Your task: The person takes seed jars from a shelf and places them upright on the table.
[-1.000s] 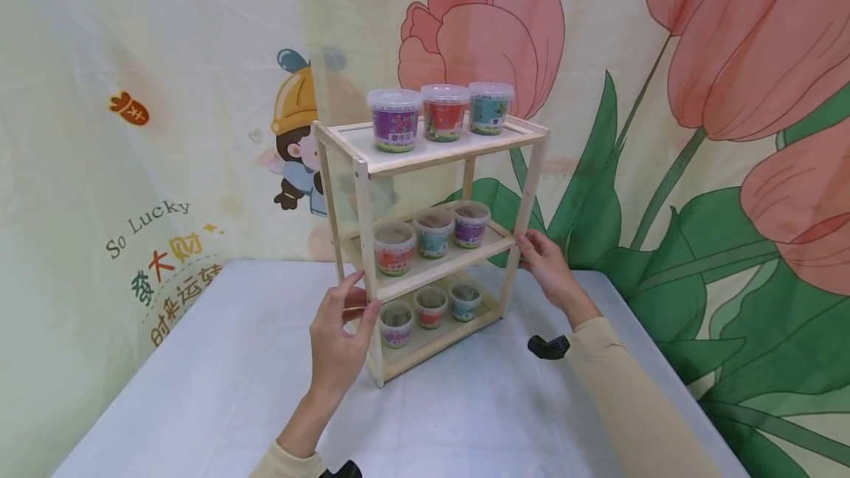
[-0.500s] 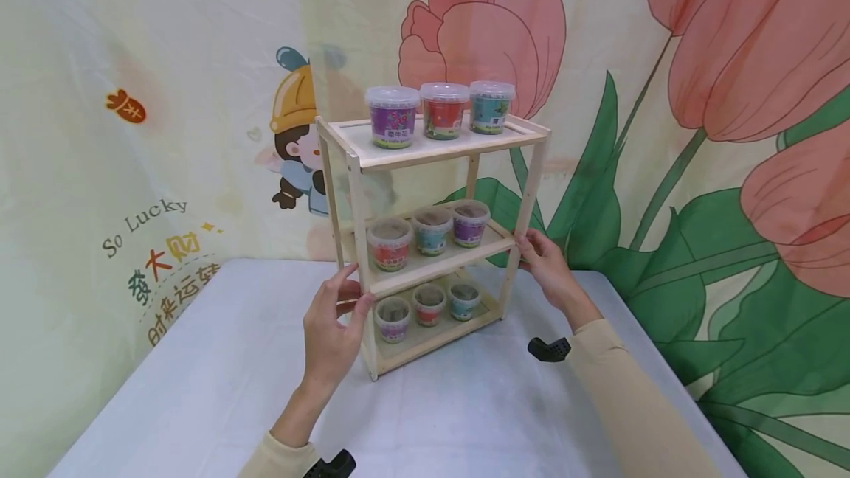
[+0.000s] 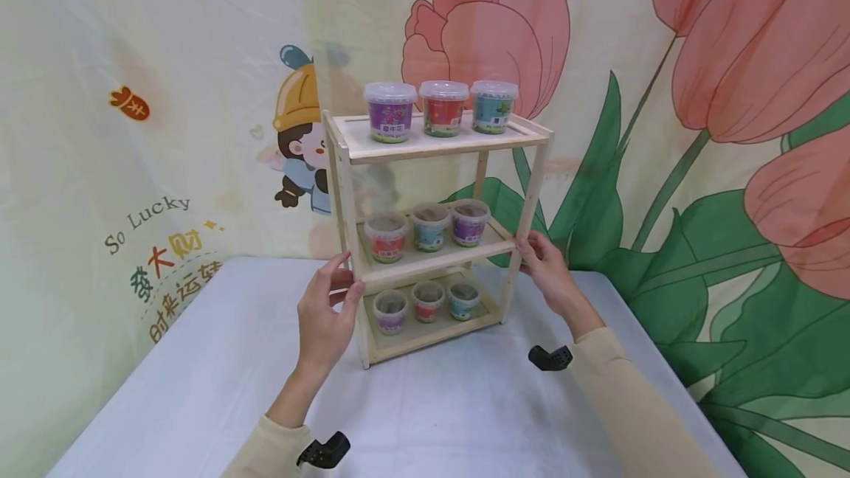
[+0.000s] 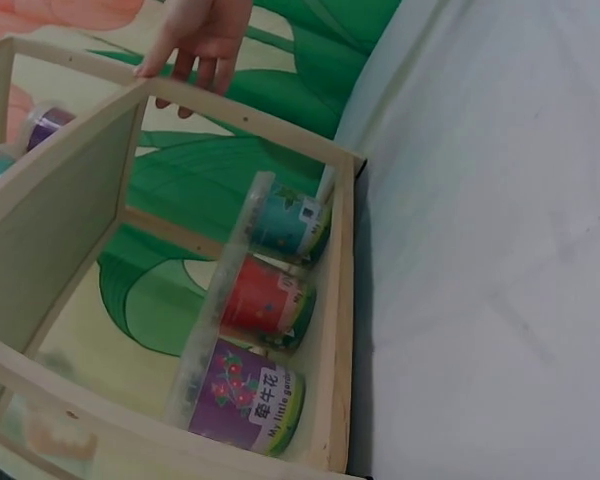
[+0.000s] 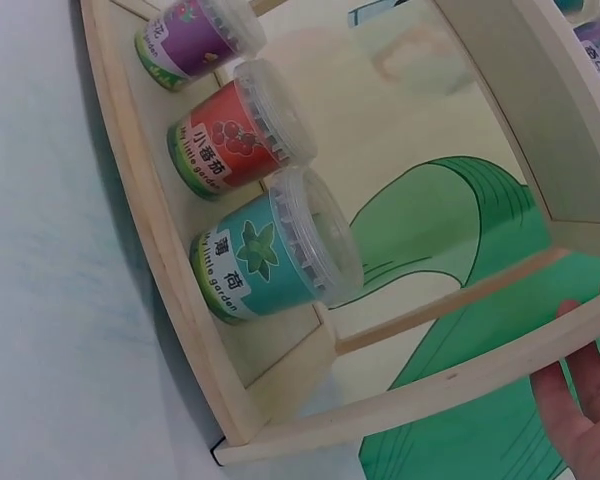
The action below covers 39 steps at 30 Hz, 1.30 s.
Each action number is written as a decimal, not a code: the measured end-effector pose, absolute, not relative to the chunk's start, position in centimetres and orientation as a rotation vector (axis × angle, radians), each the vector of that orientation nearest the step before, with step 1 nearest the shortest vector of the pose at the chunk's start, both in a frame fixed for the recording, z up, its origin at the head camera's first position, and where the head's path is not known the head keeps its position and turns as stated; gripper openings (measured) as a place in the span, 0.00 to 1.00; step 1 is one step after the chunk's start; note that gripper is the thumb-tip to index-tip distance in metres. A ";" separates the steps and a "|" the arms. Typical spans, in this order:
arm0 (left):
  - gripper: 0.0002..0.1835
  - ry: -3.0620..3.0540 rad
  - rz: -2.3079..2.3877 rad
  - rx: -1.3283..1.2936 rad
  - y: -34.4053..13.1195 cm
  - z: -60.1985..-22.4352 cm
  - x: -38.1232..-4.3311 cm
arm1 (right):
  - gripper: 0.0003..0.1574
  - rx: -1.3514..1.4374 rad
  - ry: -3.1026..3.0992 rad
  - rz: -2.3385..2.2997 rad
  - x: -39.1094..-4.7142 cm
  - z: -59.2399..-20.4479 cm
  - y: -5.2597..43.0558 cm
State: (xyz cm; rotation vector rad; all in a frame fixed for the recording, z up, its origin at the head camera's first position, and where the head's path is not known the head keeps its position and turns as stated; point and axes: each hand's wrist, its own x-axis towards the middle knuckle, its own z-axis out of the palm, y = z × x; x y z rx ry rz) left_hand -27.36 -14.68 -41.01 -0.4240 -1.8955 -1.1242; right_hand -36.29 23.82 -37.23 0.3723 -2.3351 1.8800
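A three-tier wooden shelf rack (image 3: 432,264) stands upright at an angle on the table. My left hand (image 3: 325,323) holds its front left post at middle-tier height, thumb in front. On the other side my right hand (image 3: 551,279) grips the right front post, some fingers hidden behind it. Lidded plastic cups line each tier: purple (image 3: 390,124), red (image 3: 443,115) and teal (image 3: 493,113) on top; red (image 3: 386,246), teal (image 3: 430,234) and purple (image 3: 469,229) in the middle. Below sit purple (image 5: 188,45), red (image 5: 220,140) and teal (image 5: 255,255) cups.
A white cloth covers the table (image 3: 425,419). Behind it hangs a printed curtain (image 3: 219,35) with large tulips and a cartoon child. Black wrist devices (image 3: 550,358) show beside both sleeves.
The rack has turned: its left front leg has shifted left and back, and its front faces me more squarely. My left hand moved along with that post; my right hand stayed nearly still.
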 end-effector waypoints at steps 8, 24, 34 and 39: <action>0.28 -1.908 -1.144 -0.397 -15.7 -40.8 -28.6 | 0.32 0.385 -2.326 1.868 -35.7 -37.2 23.4; 0.29 -1.977 -1.181 -0.373 -17.0 -39.8 -30.8 | 0.31 0.310 -2.305 1.867 -34.6 -37.3 22.1; 0.29 -2.019 -1.223 -0.353 -17.6 -39.5 -32.1 | 0.33 0.275 -2.330 1.845 -33.9 -37.2 21.6; 0.29 -2.036 -1.243 -0.354 -17.7 -39.4 -32.6 | 0.32 0.261 -2.327 1.838 -33.4 -37.0 21.3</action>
